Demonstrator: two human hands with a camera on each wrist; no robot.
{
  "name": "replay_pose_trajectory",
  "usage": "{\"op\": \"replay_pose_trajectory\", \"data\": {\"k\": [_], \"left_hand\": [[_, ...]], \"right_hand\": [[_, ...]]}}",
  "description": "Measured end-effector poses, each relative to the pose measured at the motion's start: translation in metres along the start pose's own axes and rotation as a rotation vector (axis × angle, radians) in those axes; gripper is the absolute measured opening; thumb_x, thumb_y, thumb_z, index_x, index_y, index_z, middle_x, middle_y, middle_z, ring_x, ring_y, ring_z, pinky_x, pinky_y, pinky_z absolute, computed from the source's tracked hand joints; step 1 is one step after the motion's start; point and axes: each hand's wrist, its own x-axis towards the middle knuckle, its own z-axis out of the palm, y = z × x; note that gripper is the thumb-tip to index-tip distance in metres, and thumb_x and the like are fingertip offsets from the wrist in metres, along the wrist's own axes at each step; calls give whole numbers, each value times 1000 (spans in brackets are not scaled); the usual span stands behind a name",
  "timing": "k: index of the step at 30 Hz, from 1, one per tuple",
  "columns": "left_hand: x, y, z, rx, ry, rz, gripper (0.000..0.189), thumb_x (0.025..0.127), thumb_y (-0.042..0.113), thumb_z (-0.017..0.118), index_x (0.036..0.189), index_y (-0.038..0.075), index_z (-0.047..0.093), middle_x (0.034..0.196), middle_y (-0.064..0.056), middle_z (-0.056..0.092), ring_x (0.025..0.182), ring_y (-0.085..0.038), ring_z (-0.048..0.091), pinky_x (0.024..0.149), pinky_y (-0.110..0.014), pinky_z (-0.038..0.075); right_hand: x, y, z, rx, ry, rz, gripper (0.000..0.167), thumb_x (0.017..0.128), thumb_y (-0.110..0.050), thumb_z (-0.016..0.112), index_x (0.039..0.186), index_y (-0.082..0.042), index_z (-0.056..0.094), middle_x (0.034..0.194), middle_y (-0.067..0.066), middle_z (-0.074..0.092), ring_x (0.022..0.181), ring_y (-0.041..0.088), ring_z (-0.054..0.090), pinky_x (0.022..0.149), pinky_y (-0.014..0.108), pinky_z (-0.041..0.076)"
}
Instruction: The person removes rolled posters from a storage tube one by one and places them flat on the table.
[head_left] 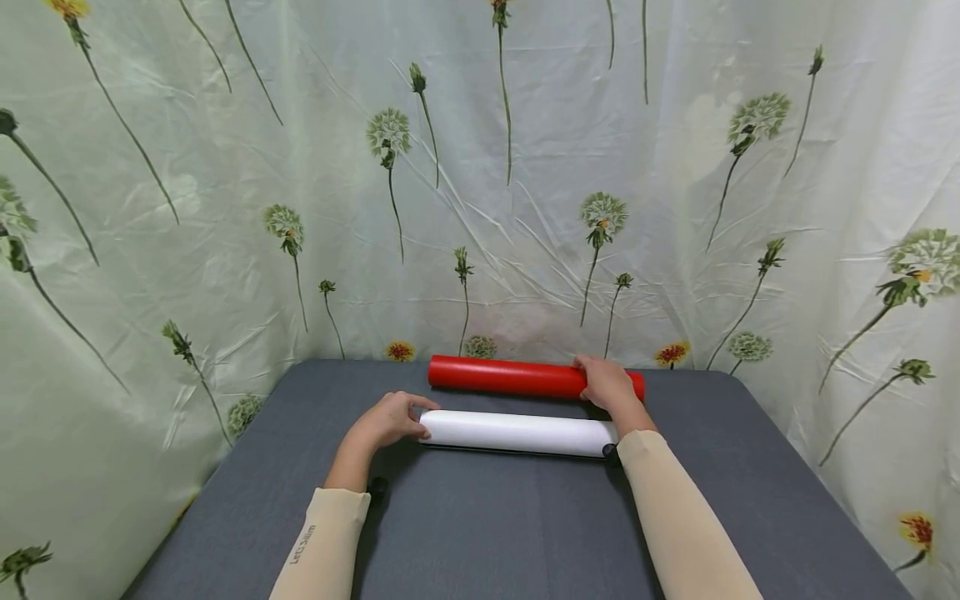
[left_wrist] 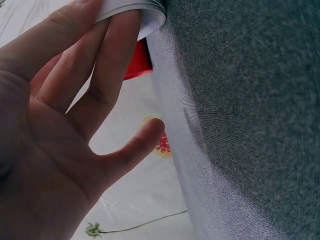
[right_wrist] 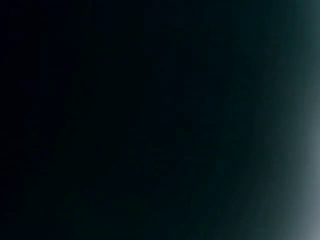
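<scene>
A white roll (head_left: 517,432) lies crosswise on the dark grey table, with a long red roll (head_left: 502,377) behind it. My left hand (head_left: 392,419) holds the white roll's left end between thumb and fingers. In the left wrist view, the left hand (left_wrist: 65,115) has fingers at the rim of the roll's hollow end (left_wrist: 152,22), and the little finger stands apart. Near the red roll's right end, my right hand (head_left: 609,386) grips it from above. The right forearm passes over the white roll's right end and hides it. The right wrist view is almost wholly black.
The dark grey table (head_left: 480,525) reaches back to a pale curtain (head_left: 525,242) printed with dandelions, which also hangs along both sides. A small black object (head_left: 611,455) sits at the right wrist, against the white roll. Another dark piece (head_left: 377,488) shows by the left wrist.
</scene>
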Motion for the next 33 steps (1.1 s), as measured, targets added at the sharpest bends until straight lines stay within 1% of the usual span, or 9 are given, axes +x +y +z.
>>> {"op": "replay_pose_trajectory", "data": {"k": [5, 10, 17, 22, 26, 29, 33], "left_hand": [[0, 0, 0, -4, 4, 2, 43, 85, 10, 88, 127, 17, 79, 92, -3, 73, 80, -16, 62, 72, -31, 50], [0, 0, 1, -4, 5, -4, 44, 86, 10, 88, 128, 18, 79, 90, -3, 72, 78, -16, 61, 70, -30, 49], [1, 0, 4, -4, -8, -11, 45, 86, 12, 88, 129, 19, 79, 88, -2, 72, 78, -15, 61, 70, -30, 49], [1, 1, 5, -13, -9, -21, 45, 86, 11, 88, 130, 18, 78, 88, -1, 74, 77, -15, 62, 71, -30, 50], [0, 2, 4, -15, -3, -33, 45, 86, 11, 88, 129, 17, 79, 91, -2, 76, 78, -15, 63, 72, -30, 52], [1, 2, 2, -16, 7, -46, 45, 86, 12, 88, 129, 18, 79, 97, -4, 77, 80, -15, 64, 73, -30, 53], [1, 1, -1, -18, 14, -43, 45, 86, 12, 88, 130, 17, 78, 106, -8, 79, 84, -15, 68, 77, -33, 57]], "right_hand": [[1, -2, 0, 3, 0, 11, 58, 90, -8, 83, 144, -10, 59, 145, 22, 64, 128, 46, 61, 110, 64, 45], [2, -1, 1, -1, -1, 22, 59, 92, -9, 82, 146, -10, 58, 146, 23, 63, 130, 46, 60, 114, 64, 41], [0, 0, 4, -33, 0, -2, 60, 92, -10, 82, 147, -9, 57, 146, 23, 63, 130, 47, 60, 117, 64, 39], [-2, 2, 4, -41, 1, -14, 64, 93, -11, 81, 151, -11, 55, 152, 23, 59, 137, 48, 56, 119, 66, 37], [-6, 3, -2, 17, 12, -15, 67, 94, -14, 79, 155, -13, 51, 155, 24, 55, 141, 49, 51, 121, 67, 33], [-12, 2, -8, 101, 25, -23, 66, 96, -18, 78, 156, -14, 51, 157, 26, 52, 144, 51, 47, 119, 68, 35], [-26, -1, -16, 224, 27, -41, 67, 97, -23, 77, 158, -16, 49, 163, 26, 44, 148, 53, 41, 113, 70, 41]]}}
